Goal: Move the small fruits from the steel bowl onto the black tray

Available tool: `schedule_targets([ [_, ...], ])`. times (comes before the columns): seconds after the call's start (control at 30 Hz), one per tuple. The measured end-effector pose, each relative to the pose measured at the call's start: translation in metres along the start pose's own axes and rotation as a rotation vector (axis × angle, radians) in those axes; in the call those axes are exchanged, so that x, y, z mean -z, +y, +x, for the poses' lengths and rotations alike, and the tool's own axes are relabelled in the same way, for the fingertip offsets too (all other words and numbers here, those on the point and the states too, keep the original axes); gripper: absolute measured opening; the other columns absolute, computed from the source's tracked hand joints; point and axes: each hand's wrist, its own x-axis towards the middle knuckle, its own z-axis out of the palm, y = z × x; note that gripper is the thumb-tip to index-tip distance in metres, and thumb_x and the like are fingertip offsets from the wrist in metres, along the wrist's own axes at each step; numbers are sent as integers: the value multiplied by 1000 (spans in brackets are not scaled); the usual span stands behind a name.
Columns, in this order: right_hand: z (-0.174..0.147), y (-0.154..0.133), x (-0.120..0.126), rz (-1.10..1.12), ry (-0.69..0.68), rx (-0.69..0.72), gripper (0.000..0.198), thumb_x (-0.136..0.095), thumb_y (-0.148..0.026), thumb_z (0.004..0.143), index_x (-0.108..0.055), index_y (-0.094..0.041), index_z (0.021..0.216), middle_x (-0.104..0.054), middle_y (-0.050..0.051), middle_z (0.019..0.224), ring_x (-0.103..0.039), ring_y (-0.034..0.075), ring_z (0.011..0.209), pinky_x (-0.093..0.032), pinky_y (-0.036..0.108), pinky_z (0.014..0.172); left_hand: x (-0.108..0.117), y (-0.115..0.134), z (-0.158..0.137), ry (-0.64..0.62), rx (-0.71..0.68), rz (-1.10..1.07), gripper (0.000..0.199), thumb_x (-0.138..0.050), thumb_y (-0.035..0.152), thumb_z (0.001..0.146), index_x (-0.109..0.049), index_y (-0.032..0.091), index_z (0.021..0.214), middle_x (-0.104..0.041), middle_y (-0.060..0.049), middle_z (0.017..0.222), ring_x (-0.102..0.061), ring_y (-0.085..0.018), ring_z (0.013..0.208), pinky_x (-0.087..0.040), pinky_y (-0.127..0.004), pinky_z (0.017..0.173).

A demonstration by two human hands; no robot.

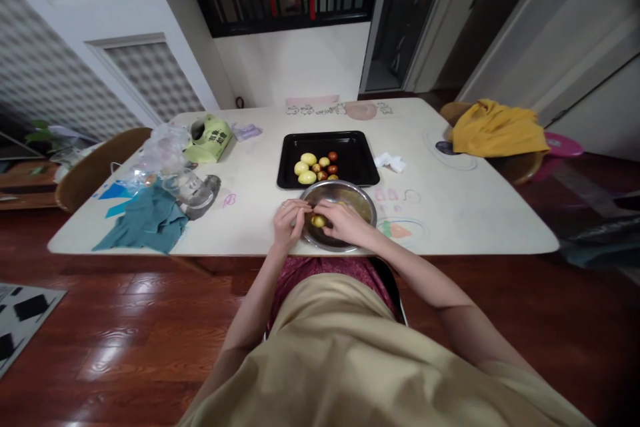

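Note:
A round steel bowl (371, 219) stands at the near edge of the table, under both hands. My right hand (341, 221) reaches into it, fingers curled around a small yellow-green fruit that looks like a jujube (318, 221). At the bowl's left rim, my left hand (289, 219) is closed, thumb and fingers pinched together close to the right fingertips. Whatever the left fingers hold is too small to make out. Just behind the bowl, a black tray (295, 143) carries yellow oval fruits (307, 177) and smaller red-brown and greenish jujubes (333, 157).
Right of the tray lies a crumpled white tissue (391, 162). On the left are a teal cloth (150, 217), clear plastic bags (163, 150) and a green bag (214, 140). A yellow garment (497, 130) hangs over a chair at the right.

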Motion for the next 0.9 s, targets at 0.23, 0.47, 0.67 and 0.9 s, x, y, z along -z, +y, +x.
schedule_targets([
  [0.23, 6, 8, -12, 88, 13, 31, 38, -68, -2, 80, -67, -16, 115, -69, 9, 113, -67, 22, 95, -49, 30, 82, 0, 1, 0, -14, -28, 13, 37, -49, 22, 108, -76, 22, 84, -79, -5, 82, -75, -22, 90, -57, -41, 84],
  [0.47, 3, 10, -10, 163, 81, 3, 28, -71, -1, 82, -68, -17, 105, -70, 6, 103, -66, 18, 87, -46, 28, 80, 0, -1, -1, -114, -75, 28, 42, -48, 23, 108, -77, 23, 78, -80, -3, 76, -76, -22, 88, -55, -44, 83],
  [0.67, 0, 14, -2, 282, 154, 24, 25, -72, -1, 83, -70, -16, 102, -71, 5, 100, -63, 14, 73, -47, 26, 75, 1, 0, 0, -177, -35, 16, 46, -46, 28, 110, -79, 23, 80, -81, -4, 80, -76, -23, 92, -55, -46, 87],
  [0.9, 5, 50, 37, 309, 332, -25, 12, -68, -23, 95, -74, -18, 104, -74, 7, 102, -69, 19, 84, -53, 30, 77, 0, 0, 0, -172, -62, -8, 40, -48, 25, 109, -81, 23, 85, -82, -5, 83, -76, -23, 93, -56, -45, 87],
])
